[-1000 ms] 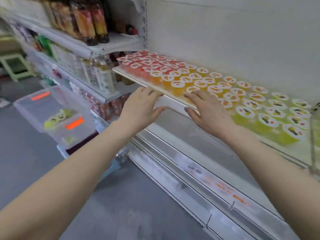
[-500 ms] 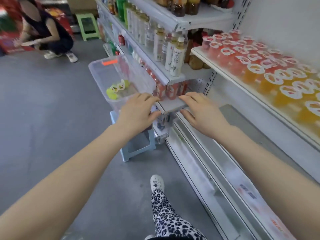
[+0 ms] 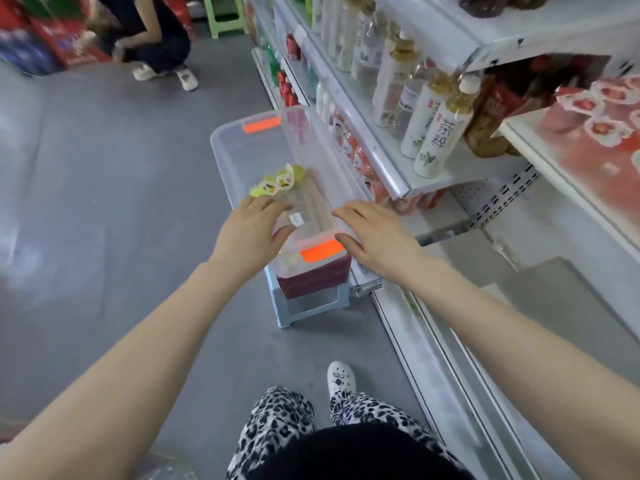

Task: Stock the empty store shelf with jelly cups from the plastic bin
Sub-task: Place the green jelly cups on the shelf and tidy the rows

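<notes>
A clear plastic bin [image 3: 225,147] with orange tape marks sits on a light blue stool [image 3: 304,308] beside the shelving. A few green jelly cups [image 3: 277,181] lie inside it near the left wall. My left hand [image 3: 251,230] hovers over the bin's near left side, fingers straight, just short of the cups. My right hand [image 3: 374,237] is over the bin's near right corner, fingers relaxed and holding nothing. At the far right, red jelly cups [image 3: 602,129] stand on the white store shelf [image 3: 540,168].
Tea bottles [image 3: 440,133] stand on a shelf just right of the bin. Below is the white bottom shelf [image 3: 485,358]. A person crouches on the grey floor at the back [image 3: 152,39] beside a green stool [image 3: 225,15]. My leopard-print trousers [image 3: 304,427] and white shoe [image 3: 341,377] are below.
I have turned from the stocked jelly shelf to the bin. Both hands came down and left from the shelf edge and now hover over the bin's near end.
</notes>
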`<action>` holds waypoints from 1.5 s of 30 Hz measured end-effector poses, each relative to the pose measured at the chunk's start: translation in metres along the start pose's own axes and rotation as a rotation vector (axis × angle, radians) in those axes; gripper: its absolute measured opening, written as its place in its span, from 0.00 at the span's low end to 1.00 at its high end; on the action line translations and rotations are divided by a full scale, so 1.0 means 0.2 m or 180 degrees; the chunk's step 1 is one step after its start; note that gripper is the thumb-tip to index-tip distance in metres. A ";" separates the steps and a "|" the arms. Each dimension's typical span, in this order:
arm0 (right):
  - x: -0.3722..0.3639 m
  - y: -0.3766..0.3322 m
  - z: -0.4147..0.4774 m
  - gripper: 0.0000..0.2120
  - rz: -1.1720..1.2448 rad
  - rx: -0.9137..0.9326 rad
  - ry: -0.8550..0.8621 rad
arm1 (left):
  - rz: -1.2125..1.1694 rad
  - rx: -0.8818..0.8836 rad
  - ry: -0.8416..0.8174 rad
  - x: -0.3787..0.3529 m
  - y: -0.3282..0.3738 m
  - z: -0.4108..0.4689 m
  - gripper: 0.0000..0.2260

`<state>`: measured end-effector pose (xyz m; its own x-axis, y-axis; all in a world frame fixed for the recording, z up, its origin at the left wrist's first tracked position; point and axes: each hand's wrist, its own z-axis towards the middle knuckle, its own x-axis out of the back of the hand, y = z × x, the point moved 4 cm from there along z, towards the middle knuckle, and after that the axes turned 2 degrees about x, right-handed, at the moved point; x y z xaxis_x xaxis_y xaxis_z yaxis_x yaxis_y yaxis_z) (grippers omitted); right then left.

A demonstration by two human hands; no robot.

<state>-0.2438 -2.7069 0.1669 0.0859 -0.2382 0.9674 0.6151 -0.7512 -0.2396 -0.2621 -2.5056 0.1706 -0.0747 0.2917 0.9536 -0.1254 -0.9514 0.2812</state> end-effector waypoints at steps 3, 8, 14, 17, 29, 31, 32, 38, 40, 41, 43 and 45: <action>-0.10 0.05 0.16 0.20 0.0106 -0.0096 -0.0125 | -0.0038 0.0094 -0.0153 -0.06 -0.13 0.12 0.15; -0.31 0.09 0.39 0.20 0.0253 -0.0349 -0.0422 | 0.0013 -0.0070 -0.0484 -0.20 -0.37 0.42 0.16; -0.58 0.08 0.64 0.19 0.0123 -0.1171 -0.1255 | -0.0057 -0.0562 -0.1068 -0.39 -0.63 0.89 0.17; -0.76 0.06 0.74 0.20 0.0328 -0.1618 -0.1912 | -0.0057 -0.0886 -0.1261 -0.49 -0.73 1.07 0.17; -1.24 -0.03 0.95 0.15 0.0906 -0.2452 -0.3394 | 0.0113 -0.1515 -0.2001 -0.78 -0.82 1.27 0.20; -1.21 0.04 0.94 0.15 0.1050 -0.2743 -0.3016 | 0.0200 -0.1507 -0.2094 -0.80 -0.83 1.30 0.20; -1.20 0.08 0.94 0.13 0.1111 -0.2930 -0.2754 | 0.0262 -0.1494 -0.2141 -0.82 -0.83 1.33 0.21; -1.15 0.28 0.92 0.09 0.0643 -0.3753 -0.1728 | 0.0851 -0.1232 -0.2325 -0.99 -0.76 1.57 0.29; -1.16 0.28 0.92 0.14 0.0831 -0.3839 -0.1525 | 0.1045 -0.1180 -0.2279 -1.06 -0.74 1.62 0.27; -1.17 0.28 0.92 0.16 0.0904 -0.3854 -0.1468 | 0.1137 -0.1186 -0.2249 -1.09 -0.73 1.62 0.26; -1.19 0.26 0.92 0.17 0.1071 -0.3799 -0.1412 | 0.1242 -0.1204 -0.2196 -1.13 -0.71 1.63 0.26; -1.20 0.25 0.93 0.16 0.1312 -0.3720 -0.1309 | 0.1262 -0.1277 -0.2168 -1.17 -0.70 1.62 0.26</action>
<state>-0.0882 -2.5724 -0.0626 0.4634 -0.5298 0.7104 -0.5367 -0.8057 -0.2508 0.0934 -2.4729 -0.0562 0.4033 -0.2961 0.8658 -0.5626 -0.8265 -0.0206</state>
